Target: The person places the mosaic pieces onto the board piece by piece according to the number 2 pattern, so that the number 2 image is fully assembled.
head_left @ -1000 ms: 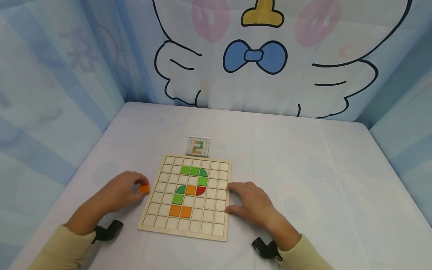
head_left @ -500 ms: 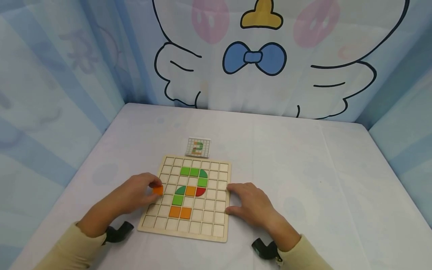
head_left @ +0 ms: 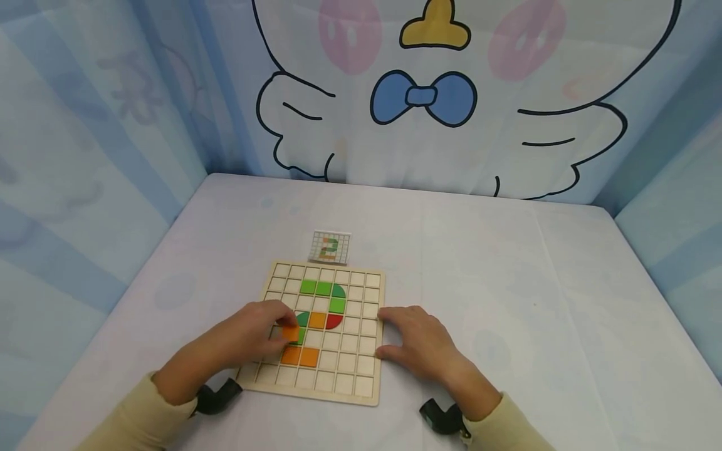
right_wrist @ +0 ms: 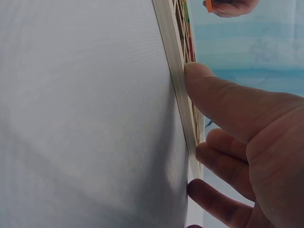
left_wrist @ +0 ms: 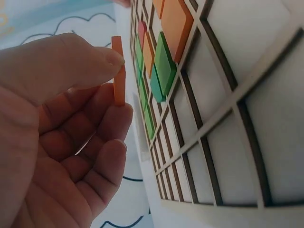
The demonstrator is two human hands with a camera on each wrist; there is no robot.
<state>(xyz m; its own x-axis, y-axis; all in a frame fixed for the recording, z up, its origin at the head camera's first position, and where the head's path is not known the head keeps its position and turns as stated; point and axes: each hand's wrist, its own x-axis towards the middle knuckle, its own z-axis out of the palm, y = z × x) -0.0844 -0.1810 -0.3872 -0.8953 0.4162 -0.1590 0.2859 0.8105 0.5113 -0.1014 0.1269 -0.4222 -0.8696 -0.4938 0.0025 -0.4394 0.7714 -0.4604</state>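
Note:
My left hand pinches an orange square tile between thumb and fingertips, above the left part of the wooden grid board. In the left wrist view the tile is seen edge-on, held apart from the board. On the board lie light green squares, dark green quarter-round tiles, a red quarter-round tile and orange squares. The held tile partly covers a green square. My right hand touches the board's right edge, thumb and fingers spread apart along it.
Behind the board lies a small pattern card with a coloured figure on a grid. A white cloth covers the table. Printed curtains stand at the back and on both sides.
My left hand has carried the orange tile rightward, from beside the board's left edge to over the tiles on it. The right hand has stayed at the right edge.

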